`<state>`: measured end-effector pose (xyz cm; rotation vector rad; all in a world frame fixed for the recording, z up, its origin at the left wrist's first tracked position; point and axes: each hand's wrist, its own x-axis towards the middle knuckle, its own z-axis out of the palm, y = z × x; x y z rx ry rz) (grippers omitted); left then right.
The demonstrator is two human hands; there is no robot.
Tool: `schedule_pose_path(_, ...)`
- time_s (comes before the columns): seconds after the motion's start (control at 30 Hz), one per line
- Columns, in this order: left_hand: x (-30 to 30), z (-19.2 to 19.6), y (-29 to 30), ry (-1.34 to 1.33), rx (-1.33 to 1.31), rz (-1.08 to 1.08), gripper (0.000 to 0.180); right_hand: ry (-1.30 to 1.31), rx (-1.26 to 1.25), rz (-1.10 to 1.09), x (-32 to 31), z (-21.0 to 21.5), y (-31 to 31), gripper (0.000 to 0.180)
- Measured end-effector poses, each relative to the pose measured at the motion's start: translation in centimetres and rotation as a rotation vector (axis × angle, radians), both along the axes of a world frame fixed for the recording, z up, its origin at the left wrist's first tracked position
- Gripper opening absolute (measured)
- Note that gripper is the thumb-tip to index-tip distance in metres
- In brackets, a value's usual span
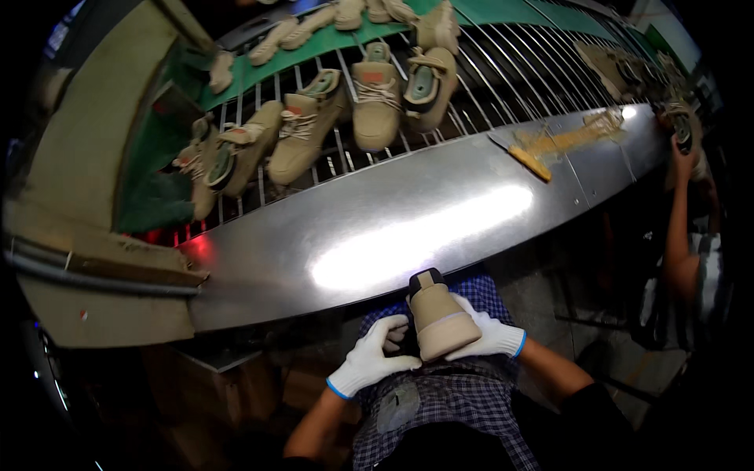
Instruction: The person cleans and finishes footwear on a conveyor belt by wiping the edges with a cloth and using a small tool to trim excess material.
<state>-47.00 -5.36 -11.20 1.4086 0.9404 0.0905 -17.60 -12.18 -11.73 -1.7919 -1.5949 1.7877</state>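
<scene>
We see white knit gloves with blue cuffs on our left hand [371, 363] and right hand [485, 334], a tan suede shoe [440, 318] with a black heel tab, a blue-and-white checked apron [440, 408], a shiny silver steel table [330, 228], a green conveyor belt [314, 49].

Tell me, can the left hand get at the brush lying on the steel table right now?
Probably not as things stand: the left hand is gripping the tan shoe over the lap, and the brush lies far across the steel table, up to the right.
</scene>
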Motion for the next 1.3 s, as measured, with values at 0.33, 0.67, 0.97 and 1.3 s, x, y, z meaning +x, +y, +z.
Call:
schedule_pose_path(0.33,0.4,17.4,5.2,-0.633,0.628,0.013,0.123,0.617,0.411,-0.014,1.6,9.9,9.4,0.071)
schedule_pose_path(0.67,6.2,15.5,8.5,-0.384,1.277,0.491,0.087,1.037,0.861,-0.260,-0.9,18.3,15.5,0.059)
schedule_pose_path(0.97,6.4,15.5,8.4,-0.397,1.299,0.526,0.082,1.223,0.669,-0.415,-2.0,17.7,17.0,0.027)
schedule_pose_path(1.3,7.0,15.9,11.0,-0.301,1.249,0.613,0.073,0.234,0.772,0.097,-0.2,24.9,22.7,0.028)
